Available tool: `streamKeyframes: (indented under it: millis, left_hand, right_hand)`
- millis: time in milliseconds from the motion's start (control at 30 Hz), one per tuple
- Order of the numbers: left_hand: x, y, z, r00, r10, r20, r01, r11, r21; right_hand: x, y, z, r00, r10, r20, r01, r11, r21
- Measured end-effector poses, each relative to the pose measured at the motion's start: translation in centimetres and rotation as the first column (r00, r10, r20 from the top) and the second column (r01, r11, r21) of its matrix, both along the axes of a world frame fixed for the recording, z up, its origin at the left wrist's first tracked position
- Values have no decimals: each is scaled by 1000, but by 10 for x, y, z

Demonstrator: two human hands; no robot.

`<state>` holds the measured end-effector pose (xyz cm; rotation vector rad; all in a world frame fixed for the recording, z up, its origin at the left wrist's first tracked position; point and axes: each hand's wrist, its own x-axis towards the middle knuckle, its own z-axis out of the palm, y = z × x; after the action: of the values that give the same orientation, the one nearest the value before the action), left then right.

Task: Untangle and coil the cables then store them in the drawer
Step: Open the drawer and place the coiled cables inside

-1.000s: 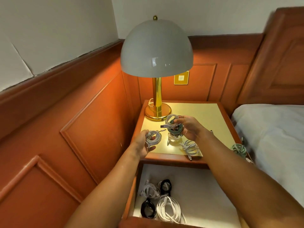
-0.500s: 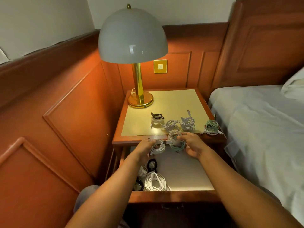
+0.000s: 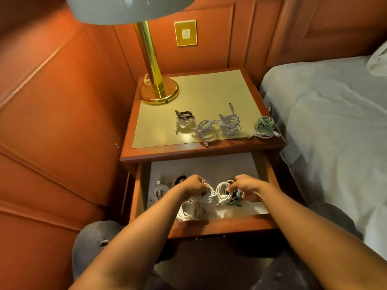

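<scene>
Now down inside the open drawer (image 3: 211, 226). Left hand (image 3: 193, 184) curled round a white coil (image 3: 207, 194); right hand (image 3: 247, 187) pinching a white and green bundle (image 3: 227, 194). Both bundles right under the fingers, low over the drawer floor, side by side. Just beside the left hand, more stored coils (image 3: 188, 211). Farther out, up on the nightstand (image 3: 205, 152), four coils (image 3: 229, 123) waiting, closer to the right hand.

A bedroom, likely a hotel's: a bed (image 3: 326, 126) at 3 o'clock, a wooden nightstand (image 3: 201, 152) at centre, a brass lamp (image 3: 154, 65) at 11 o'clock, panelled walls (image 3: 52, 97).
</scene>
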<state>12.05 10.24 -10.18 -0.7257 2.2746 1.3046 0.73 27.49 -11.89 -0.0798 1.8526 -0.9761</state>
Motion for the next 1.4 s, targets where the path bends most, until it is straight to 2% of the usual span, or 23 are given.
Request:
streamKeyframes:
  millis: [167,333,433,533,767,933,1067,1400]
  left_hand:
    - [-18,17,-14,970,-214,116,225,970,-96]
    - [-26,26,-24,905,-385,182,416,891,-185]
    - [-24,29,-31,894,-402,195,437,879,-190]
    - [-21,31,-36,890,-415,190,450,869,-206]
    - [-12,32,-40,900,-412,144,436,863,-256]
    - [-8,35,-35,927,-359,112,376,885,-275]
    - [-6,35,-31,906,-397,146,423,858,-292]
    - [0,41,-27,837,-505,211,547,765,-340]
  right_hand:
    - [-12,5,-11,983,171,60,-178,976,124]
    - [-16,3,-15,937,345,57,-349,912,215]
    - [-14,3,-11,901,431,46,-428,866,260]
    - [-13,2,-11,872,490,17,-479,844,240]
    - [4,7,-20,822,539,-184,-484,832,270]
    - [15,6,-18,663,659,-356,-524,747,409]
    - [25,5,-21,567,730,-381,-545,679,492]
    - [31,8,-24,582,726,-367,-543,682,489]
